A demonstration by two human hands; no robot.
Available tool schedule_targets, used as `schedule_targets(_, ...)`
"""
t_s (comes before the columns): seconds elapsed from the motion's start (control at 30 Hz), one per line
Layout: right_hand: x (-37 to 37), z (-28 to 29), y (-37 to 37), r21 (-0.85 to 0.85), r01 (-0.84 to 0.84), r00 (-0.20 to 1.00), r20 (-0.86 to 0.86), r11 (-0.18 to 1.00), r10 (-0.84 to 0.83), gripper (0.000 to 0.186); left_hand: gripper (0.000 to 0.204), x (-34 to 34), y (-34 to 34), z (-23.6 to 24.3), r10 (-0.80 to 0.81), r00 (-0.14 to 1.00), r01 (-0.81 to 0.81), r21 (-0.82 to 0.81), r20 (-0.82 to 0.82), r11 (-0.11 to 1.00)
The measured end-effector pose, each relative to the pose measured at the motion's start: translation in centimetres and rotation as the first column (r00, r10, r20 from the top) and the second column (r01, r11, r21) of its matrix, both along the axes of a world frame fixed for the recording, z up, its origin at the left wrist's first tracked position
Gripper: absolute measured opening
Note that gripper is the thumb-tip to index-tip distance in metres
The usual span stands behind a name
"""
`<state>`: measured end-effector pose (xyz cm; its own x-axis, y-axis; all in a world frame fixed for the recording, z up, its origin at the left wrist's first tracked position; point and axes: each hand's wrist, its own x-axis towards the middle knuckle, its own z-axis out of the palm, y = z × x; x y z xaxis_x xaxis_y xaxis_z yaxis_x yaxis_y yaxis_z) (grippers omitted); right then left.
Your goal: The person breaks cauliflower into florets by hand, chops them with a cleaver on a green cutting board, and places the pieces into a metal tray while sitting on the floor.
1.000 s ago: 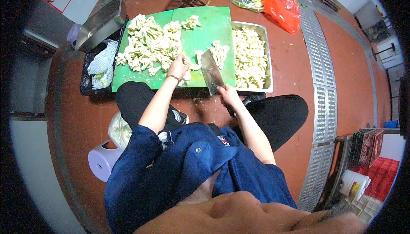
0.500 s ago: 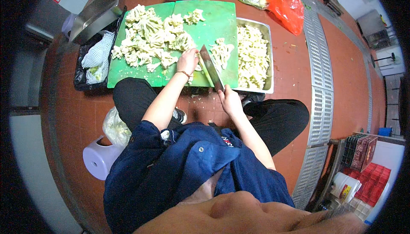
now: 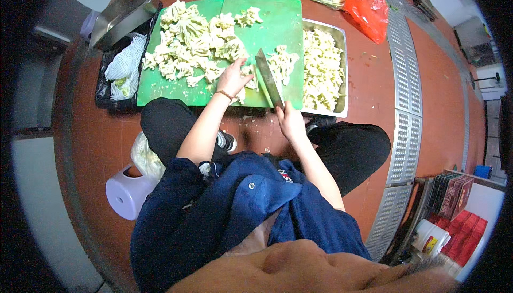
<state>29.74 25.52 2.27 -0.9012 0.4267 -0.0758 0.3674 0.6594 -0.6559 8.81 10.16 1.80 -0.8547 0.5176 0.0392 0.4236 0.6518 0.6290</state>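
From where I stand, the far left has a lilac stool [image 3: 125, 194] on the tiles and a black-lined bin [image 3: 104, 99] holding white foam netting [image 3: 125, 60], set against the boards probably so waste stays within reach. Next come two green cutting boards [image 3: 275, 20], edge to edge; the big cauliflower heap [image 3: 187, 39] covers most of the left one, seemingly to leave working room on the right.

The left hand [image 3: 233, 81] is at the heap's near right edge, fingers bent and loosely gathered; I can't tell whether that grip has a small piece pinched in it. The right hand [image 3: 291, 122] is wrapped firmly around the handle of a cleaver [image 3: 270, 79], blade slanting away over the right board (edge-on to the board, as far as I can judge), likely for control. Just right of the blade lies a small cauliflower cluster [image 3: 283, 64]. Beside the board, a steel tray [image 3: 344, 79] full of cut florets [image 3: 322, 68] sits close, presumably for an easy transfer.

Compared with half a second ago, the left fingers have drawn slightly back from the blade; a second ago the cleaver showed more of its broad face.
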Motion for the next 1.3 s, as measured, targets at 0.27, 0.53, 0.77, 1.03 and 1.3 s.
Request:
schedule_targets(0.27, 2.5, -1.2, 0.1, -0.064, -0.054, 0.991, 0.115, 0.996, 0.061, 0.032, 0.042, 0.4, -1.5, -2.0, 0.065, 0.995, -0.059, -0.084, 0.071, 0.995)
schedule_targets(0.53, 1.2, 0.5, 0.4, 0.06, -0.036, 0.987, 0.16, 0.998, 0.026, 0.033, 0.045, -0.6, -2.1, -4.5, 0.043, 0.995, -0.044, -0.018, -0.089, 0.999)
schedule_targets(0.77, 3.7, 1.4, 1.9, -0.02, 0.016, 0.993, 0.118, 1.0, -0.013, 0.029, 0.043, 0.5, -0.6, -3.8, 0.123, 0.988, -0.134, 0.11, 0.096, 0.985)
schedule_targets(1.03, 3.6, 1.3, 1.4, 0.049, -0.008, 0.987, 0.159, 0.999, 0.0, 0.028, 0.043, 0.9, 1.1, -2.3, -0.021, 0.999, 0.025, 0.133, -0.03, 0.991)
schedule_targets(1.3, 3.3, 1.4, 1.5, -0.163, 0.074, 0.997, 0.031, 0.984, -0.07, 0.03, 0.046, 0.6, 1.5, -3.1, -0.122, 0.975, 0.122, -0.012, -0.186, 0.992)
